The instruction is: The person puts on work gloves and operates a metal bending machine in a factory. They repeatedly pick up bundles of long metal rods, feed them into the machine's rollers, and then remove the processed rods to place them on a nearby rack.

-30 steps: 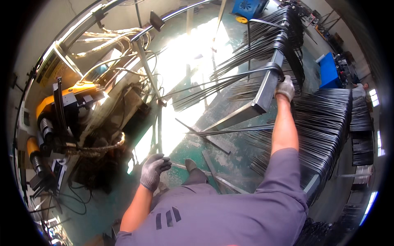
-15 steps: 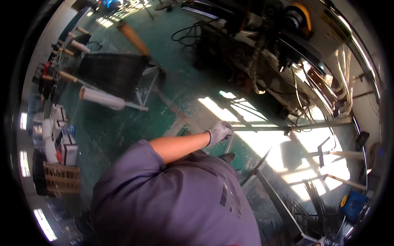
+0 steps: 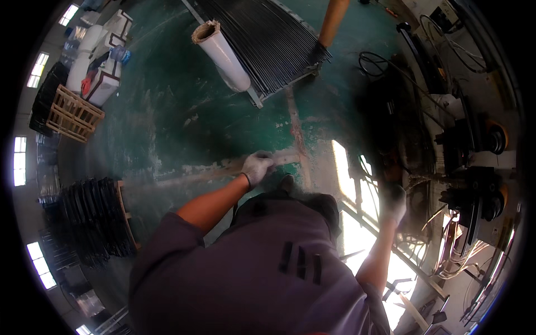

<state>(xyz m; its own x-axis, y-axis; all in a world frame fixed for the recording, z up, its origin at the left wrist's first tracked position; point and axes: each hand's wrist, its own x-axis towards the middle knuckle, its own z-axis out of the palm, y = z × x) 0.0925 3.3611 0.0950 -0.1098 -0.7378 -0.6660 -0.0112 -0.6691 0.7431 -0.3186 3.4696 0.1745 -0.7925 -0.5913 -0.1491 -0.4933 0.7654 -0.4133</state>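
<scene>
My left hand (image 3: 258,167), in a pale work glove, is out in front of my body above the green floor. Its fingers are curled in, and nothing shows in them. My right hand (image 3: 394,205), gloved too, is out to the right beside the dark machinery, above the sunlit floor. Its fingers are dark and smeared, so their pose and any content cannot be made out. Neither hand visibly touches anything. Ahead stands a rack (image 3: 258,100) bearing many thin black rods (image 3: 273,42). A roll of clear wrapping film (image 3: 228,64) lies along its left side.
A brown cardboard tube (image 3: 334,22) rises at the rack's right corner. Black machinery (image 3: 474,195) with hoses and a coiled cable (image 3: 373,62) lines the right. At left are a wooden pallet (image 3: 75,114), white bags (image 3: 106,84) and stacked black parts (image 3: 95,220). A metal bar (image 3: 368,223) crosses the sunlit patch.
My view has swung left, so the rack now lies straight ahead and the machinery is farther right. My right hand has come into view. The left hand now hangs over the green floor.
</scene>
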